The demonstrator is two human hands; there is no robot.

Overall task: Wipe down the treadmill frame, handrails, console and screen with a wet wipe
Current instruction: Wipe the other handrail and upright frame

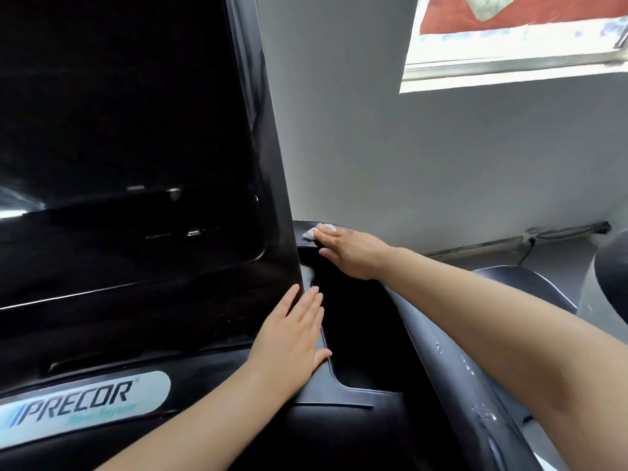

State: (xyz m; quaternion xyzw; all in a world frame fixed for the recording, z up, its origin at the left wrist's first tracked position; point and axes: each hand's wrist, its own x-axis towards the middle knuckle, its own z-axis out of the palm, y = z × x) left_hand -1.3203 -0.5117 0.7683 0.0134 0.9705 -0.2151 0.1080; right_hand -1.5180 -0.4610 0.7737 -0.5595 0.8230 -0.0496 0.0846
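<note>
Flat right hand [350, 253] presses crumpled wet wipe [317, 230] (white) onto glossy console [307, 244].

Right hand [346, 249] presses wet wipe [317, 230] on console [339, 385] edge; left hand [292, 338] flat beside screen [129, 147].

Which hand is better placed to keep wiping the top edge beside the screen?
Right. The right hand already presses the wet wipe flat on that edge. The left hand holds no wipe and rests flat by the screen.

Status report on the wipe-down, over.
Right hand presses wet wipe flat on console's upper right ledge. Left hand flat beside screen, empty. Nothing in the way.
</note>
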